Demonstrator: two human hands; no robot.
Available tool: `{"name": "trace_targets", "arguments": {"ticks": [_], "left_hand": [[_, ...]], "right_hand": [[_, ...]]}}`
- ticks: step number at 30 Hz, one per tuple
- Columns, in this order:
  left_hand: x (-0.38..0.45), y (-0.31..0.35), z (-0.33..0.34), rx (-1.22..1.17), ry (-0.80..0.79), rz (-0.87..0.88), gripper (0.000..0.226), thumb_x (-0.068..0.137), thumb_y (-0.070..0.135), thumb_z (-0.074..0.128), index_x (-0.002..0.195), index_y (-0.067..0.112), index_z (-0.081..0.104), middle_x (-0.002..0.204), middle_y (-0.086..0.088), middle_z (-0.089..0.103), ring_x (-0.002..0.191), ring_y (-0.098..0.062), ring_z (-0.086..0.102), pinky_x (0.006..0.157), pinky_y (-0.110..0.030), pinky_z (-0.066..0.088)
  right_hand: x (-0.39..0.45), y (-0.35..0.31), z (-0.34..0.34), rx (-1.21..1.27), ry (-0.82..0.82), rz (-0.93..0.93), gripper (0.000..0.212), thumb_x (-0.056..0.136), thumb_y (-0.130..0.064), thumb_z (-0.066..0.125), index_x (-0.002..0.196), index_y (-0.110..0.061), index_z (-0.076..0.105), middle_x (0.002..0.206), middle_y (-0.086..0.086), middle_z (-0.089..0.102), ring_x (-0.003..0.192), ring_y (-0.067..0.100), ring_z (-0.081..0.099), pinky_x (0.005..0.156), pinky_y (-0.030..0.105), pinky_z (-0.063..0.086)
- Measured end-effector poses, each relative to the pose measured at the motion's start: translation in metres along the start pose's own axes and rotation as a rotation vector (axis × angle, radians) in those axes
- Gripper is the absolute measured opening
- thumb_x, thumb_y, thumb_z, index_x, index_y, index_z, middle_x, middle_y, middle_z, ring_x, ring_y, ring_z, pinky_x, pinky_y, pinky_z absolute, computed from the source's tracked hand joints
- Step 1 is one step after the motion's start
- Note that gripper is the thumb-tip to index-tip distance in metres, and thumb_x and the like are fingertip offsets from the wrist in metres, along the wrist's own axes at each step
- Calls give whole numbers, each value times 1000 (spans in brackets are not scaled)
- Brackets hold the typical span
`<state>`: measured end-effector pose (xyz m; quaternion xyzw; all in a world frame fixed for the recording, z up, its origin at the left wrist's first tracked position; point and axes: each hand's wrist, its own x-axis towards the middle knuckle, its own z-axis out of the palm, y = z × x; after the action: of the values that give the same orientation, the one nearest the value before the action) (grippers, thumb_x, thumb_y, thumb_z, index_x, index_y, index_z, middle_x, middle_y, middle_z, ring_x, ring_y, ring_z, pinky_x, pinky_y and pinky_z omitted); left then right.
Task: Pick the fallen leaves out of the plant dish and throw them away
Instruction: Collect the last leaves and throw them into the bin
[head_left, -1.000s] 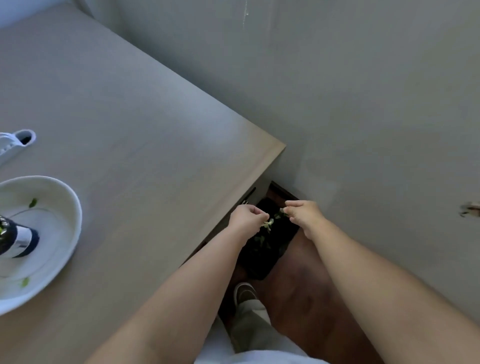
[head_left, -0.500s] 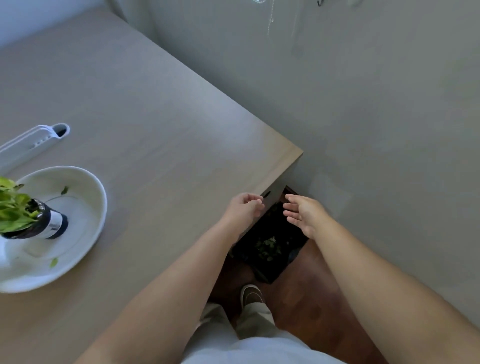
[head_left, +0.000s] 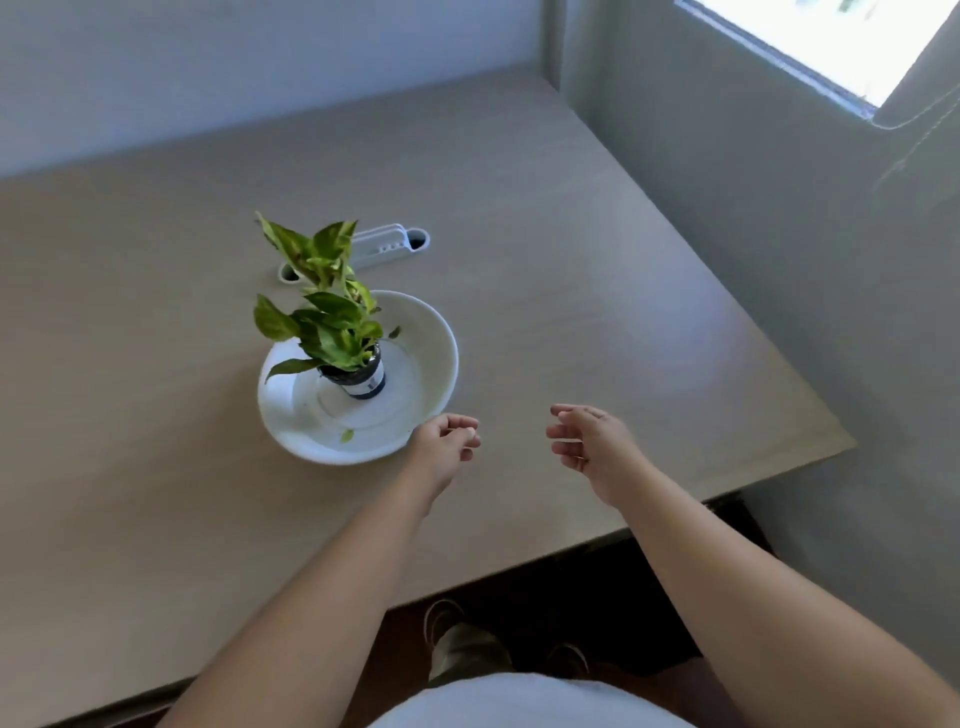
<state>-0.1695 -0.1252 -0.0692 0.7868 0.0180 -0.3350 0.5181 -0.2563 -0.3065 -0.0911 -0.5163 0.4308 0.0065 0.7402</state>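
A white plant dish (head_left: 441, 358) sits on the wooden table (head_left: 571, 270). In it stands a small dark pot (head_left: 358, 382) with a green leafy plant (head_left: 322, 306). One fallen leaf (head_left: 347, 435) lies near the dish's front rim, another small leaf (head_left: 395, 331) at its back right. My left hand (head_left: 447, 441) hovers just off the dish's front right rim, fingers loosely curled, holding nothing. My right hand (head_left: 589, 441) floats over the table further right, fingers apart and empty.
A white power strip (head_left: 387, 244) lies behind the dish. Walls bound the table at the back and right, with a window (head_left: 831, 47) at the top right. The table's front edge runs diagonally; below it show dark floor and my shoes (head_left: 441, 618).
Both hands rose from over the black bin below the table corner, where the leaves dropped, and came back above the table beside the dish. The view swung up and left.
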Motion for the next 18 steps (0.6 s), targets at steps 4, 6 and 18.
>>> {"name": "trace_targets", "arguments": {"ticks": [4,6,18], "left_hand": [[9,-13,-65,33,148,-2,11,89,17,55,91,22,65,95,-2,71,79,-14,61,67,-24,45],[16,-20,-90,172,210,2,10,87,21,57,89,26,65,94,2,69,85,-16,61,72,-26,46],[43,-65,-178,998,75,117,98,62,89,24,142,32,35,153,6,30,143,-27,15,116,-37,14]], "right_hand": [[7,-9,63,-189,-101,-43,17,90,-9,51,92,-15,67,74,6,63,57,16,52,52,23,39],[13,-17,88,-282,-118,-75,20,90,-6,50,90,-14,68,75,6,63,57,16,50,54,24,38],[71,-35,160,-1620,-238,-618,37,89,-27,47,118,-42,64,151,-10,37,145,17,16,117,37,8]]}}
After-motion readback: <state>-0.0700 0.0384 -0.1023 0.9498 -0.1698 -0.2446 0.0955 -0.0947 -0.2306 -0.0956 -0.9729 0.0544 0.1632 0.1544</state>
